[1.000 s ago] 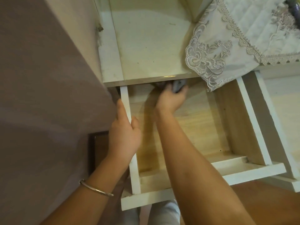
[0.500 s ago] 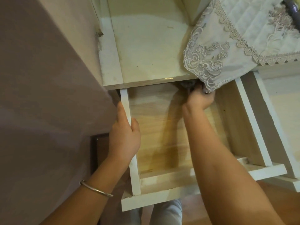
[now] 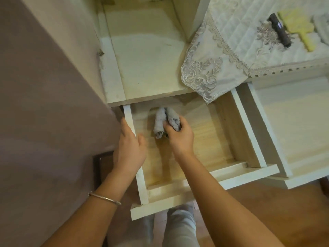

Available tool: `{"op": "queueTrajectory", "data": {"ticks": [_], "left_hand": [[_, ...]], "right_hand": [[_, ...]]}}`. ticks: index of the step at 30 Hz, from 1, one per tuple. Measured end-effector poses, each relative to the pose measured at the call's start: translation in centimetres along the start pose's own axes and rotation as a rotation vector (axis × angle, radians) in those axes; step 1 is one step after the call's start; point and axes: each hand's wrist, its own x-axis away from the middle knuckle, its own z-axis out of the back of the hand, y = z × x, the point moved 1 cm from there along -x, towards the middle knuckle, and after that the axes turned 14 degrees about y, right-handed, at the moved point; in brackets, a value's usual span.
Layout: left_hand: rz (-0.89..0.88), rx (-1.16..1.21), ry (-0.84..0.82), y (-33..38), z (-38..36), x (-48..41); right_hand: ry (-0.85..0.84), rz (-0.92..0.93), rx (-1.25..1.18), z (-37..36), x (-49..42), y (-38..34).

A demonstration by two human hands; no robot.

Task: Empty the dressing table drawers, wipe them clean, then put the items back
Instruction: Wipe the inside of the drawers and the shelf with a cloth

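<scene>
An open wooden drawer (image 3: 213, 139) with white rims is pulled out below the dressing table top; nothing lies in it but a cloth. My right hand (image 3: 179, 138) grips a bunched grey cloth (image 3: 164, 121) against the drawer floor, left of the middle. My left hand (image 3: 130, 148) holds the drawer's left side wall (image 3: 129, 114), thumb inside and fingers over the outer face. A metal bangle sits on my left wrist.
A lace-edged white table cover (image 3: 231, 50) hangs over the drawer's back right corner. On it lie a dark tube (image 3: 279, 30) and a yellow comb-like item (image 3: 299, 27). A second open drawer (image 3: 293, 122) stands to the right. A mauve wall (image 3: 44, 104) is close on the left.
My right hand has drawn the cloth from the drawer's back right, under the lace, forward and left to the middle. My left hand stays on the side wall. The view has tilted up.
</scene>
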Motion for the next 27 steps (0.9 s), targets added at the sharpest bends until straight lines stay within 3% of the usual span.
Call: {"op": "queueTrajectory", "data": {"ticks": [7,14,20,27], "left_hand": [[-0.338,-0.273,-0.068,2.3,3.1,2.7],[-0.728,-0.319,-0.035,10.0,3.7,6.7],[-0.866,-0.329,0.024,17.5,0.7,11.5],[-0.815,-0.309,0.088,23.8,-5.8,19.5]], "right_hand": [[0.087,0.118,0.148,11.3,2.4,-2.2],[0.256,0.215,0.203,21.6,2.7,-4.5],[0.316,0.289,0.226,30.8,1.0,-4.7],[0.274,0.372,0.280,42.7,-3.9,-3.5]]}}
